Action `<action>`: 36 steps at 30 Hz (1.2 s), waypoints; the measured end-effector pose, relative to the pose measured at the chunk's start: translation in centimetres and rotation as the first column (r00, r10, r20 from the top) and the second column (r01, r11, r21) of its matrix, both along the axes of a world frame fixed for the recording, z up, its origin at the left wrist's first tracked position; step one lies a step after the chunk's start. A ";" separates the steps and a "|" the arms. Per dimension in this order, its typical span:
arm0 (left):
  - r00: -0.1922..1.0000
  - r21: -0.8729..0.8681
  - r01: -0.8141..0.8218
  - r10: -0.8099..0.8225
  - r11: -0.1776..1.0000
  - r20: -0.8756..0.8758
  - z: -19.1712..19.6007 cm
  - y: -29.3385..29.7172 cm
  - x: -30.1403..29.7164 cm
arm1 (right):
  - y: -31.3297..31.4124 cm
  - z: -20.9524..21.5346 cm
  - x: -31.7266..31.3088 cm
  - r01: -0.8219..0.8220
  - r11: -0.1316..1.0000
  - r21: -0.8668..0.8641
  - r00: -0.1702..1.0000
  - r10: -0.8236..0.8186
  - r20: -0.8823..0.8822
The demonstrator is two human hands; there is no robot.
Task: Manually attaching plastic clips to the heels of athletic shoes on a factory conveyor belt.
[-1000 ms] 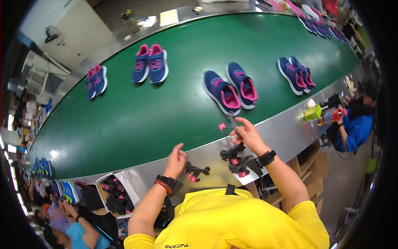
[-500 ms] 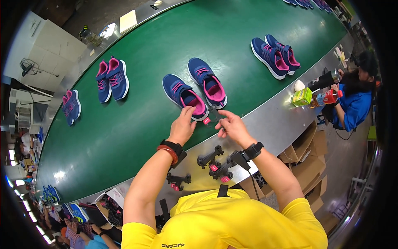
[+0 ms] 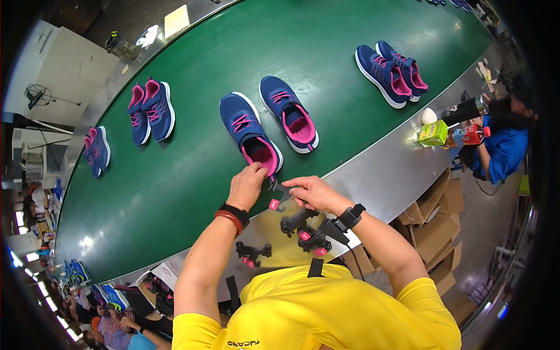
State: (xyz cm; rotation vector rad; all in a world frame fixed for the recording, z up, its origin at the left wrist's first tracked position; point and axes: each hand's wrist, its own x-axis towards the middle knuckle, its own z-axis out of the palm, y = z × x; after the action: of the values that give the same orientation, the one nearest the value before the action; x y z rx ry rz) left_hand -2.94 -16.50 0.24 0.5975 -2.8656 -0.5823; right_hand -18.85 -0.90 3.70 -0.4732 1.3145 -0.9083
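My left hand (image 3: 246,188) is closed on the heel of a navy sneaker (image 3: 236,114) with a white sole, pink laces and pink lining. The matching sneaker (image 3: 274,90) lies just right of it, untouched, on the green belt (image 3: 192,198). Between finger and thumb, my right hand (image 3: 319,196) grips a black plastic shoe hanger (image 3: 283,196) that carries a pink tag. One end of the hanger is close to the heel loop of the held sneaker; whether they touch is hard to make out.
Several more black hangers (image 3: 253,251) lie on the metal edge (image 3: 373,181) before me. Other sneaker pairs (image 3: 153,111) stand left and right on the belt. A green drink carton (image 3: 432,133), a red-capped bottle (image 3: 466,136) and a flask (image 3: 465,109) stand at right, beside a person in blue (image 3: 504,151).
The held sneaker has turned and its heel has come nearer me, away from its mate. Both hands have moved down and slightly left, the hanger with them.
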 end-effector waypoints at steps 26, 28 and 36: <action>0.955 0.263 -0.273 0.230 0.925 0.185 1.2 0.0 6.9 | -6.9 -1.1 -5.8 -0.737 0.675 -0.036 0.080 0.033 -0.996; 0.954 0.300 -0.292 0.256 0.908 0.153 1.5 -0.4 7.2 | -7.8 0.2 -2.9 -0.762 0.634 -0.130 0.103 -0.080 -0.991; 0.933 0.346 -0.350 0.289 0.871 0.216 2.0 -0.6 7.3 | -8.9 1.0 0.4 -0.791 0.611 -0.032 -0.072 -0.146 -0.987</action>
State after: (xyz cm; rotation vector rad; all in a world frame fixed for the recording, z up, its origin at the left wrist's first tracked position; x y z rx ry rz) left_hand 4.36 -17.14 2.27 1.2030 -2.7070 -1.0839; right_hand -18.48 -9.75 4.74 -2.4238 1.8493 -0.3402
